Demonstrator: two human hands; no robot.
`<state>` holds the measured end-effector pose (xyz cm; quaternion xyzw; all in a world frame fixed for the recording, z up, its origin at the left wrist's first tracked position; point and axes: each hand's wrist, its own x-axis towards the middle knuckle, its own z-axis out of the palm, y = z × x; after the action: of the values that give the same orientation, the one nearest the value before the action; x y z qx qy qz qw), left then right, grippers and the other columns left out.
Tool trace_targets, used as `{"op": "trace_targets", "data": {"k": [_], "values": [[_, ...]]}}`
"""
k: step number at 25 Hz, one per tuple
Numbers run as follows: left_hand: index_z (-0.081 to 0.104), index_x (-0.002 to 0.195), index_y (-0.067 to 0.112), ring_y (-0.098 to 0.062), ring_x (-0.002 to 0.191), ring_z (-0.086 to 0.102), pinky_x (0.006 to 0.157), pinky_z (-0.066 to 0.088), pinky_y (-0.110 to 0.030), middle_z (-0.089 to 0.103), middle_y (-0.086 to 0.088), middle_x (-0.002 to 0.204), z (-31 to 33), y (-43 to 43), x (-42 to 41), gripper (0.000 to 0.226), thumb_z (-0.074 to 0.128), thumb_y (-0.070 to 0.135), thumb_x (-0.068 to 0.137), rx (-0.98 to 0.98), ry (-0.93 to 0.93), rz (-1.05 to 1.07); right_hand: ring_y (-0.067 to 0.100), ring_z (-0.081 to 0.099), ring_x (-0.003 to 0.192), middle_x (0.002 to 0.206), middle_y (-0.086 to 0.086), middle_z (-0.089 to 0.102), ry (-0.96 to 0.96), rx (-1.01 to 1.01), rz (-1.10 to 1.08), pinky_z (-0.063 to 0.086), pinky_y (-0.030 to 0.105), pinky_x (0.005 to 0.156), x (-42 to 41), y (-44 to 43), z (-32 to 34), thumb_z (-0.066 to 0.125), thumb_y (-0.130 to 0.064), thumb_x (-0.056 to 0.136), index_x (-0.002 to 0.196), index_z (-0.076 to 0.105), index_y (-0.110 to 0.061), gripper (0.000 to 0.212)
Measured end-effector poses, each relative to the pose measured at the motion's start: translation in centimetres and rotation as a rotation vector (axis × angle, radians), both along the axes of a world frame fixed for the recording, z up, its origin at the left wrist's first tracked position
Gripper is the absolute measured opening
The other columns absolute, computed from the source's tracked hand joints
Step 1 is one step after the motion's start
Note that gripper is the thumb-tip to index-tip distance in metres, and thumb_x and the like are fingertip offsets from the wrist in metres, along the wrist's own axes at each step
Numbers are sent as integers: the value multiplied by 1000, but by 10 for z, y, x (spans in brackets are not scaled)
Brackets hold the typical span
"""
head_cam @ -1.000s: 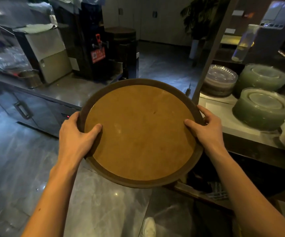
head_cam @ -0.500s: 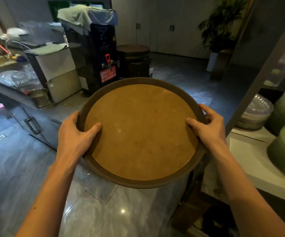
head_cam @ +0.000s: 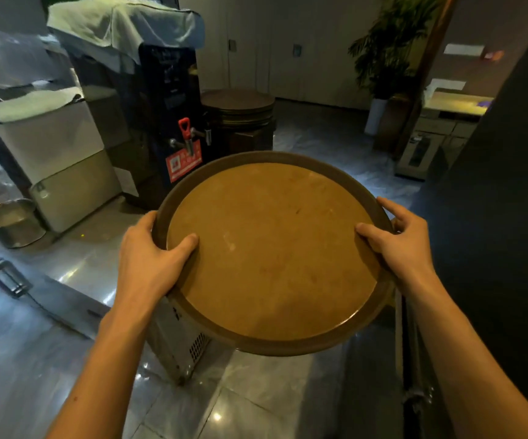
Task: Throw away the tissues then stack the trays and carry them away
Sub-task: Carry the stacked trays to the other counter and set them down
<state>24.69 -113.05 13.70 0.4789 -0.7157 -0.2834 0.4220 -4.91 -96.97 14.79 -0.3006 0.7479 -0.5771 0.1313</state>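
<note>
Both arms reach forward, left hand point(head_cam: 148, 261) and right hand point(head_cam: 405, 245) gripping, thumbs on top.

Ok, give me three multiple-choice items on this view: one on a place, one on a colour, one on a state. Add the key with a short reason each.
1. Where does the stack of round trays stand?
A. right of the dark drinks dispenser
B. on the floor by the potted plant
C. on top of the grey cloth

2. What colour is the dispenser's tap handle?
A. blue
B. red
C. yellow

3. How is the round brown tray held?
A. by the left hand alone
B. resting on the counter, hands off
C. by both hands, the right hand on the opposite rim

Key: 1 A, the stack sits beside the dispenser's right side. 2 B, the handle shows bright red. 3 C, each hand grips a side, thumbs on top.
</note>
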Motion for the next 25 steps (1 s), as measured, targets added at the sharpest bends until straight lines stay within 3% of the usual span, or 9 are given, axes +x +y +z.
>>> {"op": "trace_targets", "data": {"k": [4,8,15,21,25], "values": [[46,136,26,-24,112,55,90,50,-48,56,-4,126,6,-81,-40,81,67,60,65,9,-45,-24,11,55,90,93,-15,47,-11,-20,-63,42,23,64,-31,-62,6,76,-19,80,140,47,-31,67],[46,136,25,-25,112,54,87,48,-42,55,-6,126,7,-144,-92,75,74,50,71,18,-24,-44,1,51,81,93,-15,48,-21,-37,-104,41,21,63,-77,-120,10,75,-18,81,139,49,-30,65],[49,134,26,-26,113,57,91,51,-49,59,-4,125,2,-240,-210,73,76,48,70,-19,-7,26,5,52,75,83,-14,48,29,-62,-68,43,21,61,-208,-240,-2,75,-17,81,131,55,-25,55],[57,127,22,-12,94,60,76,48,-28,63,4,111,15,-308,-302,57,77,33,74,24,83,147,4,53,76,85,-12,52,8,-56,29,46,24,62,-314,-355,11,76,-21,81,131,55,-26,55],[56,128,29,-21,107,60,85,54,-49,63,1,118,12,-361,-343,66,69,49,66,27,129,247,7,56,80,89,-10,55,11,-63,114,42,21,60,-363,-425,6,74,-22,82,132,53,-27,55]]}}
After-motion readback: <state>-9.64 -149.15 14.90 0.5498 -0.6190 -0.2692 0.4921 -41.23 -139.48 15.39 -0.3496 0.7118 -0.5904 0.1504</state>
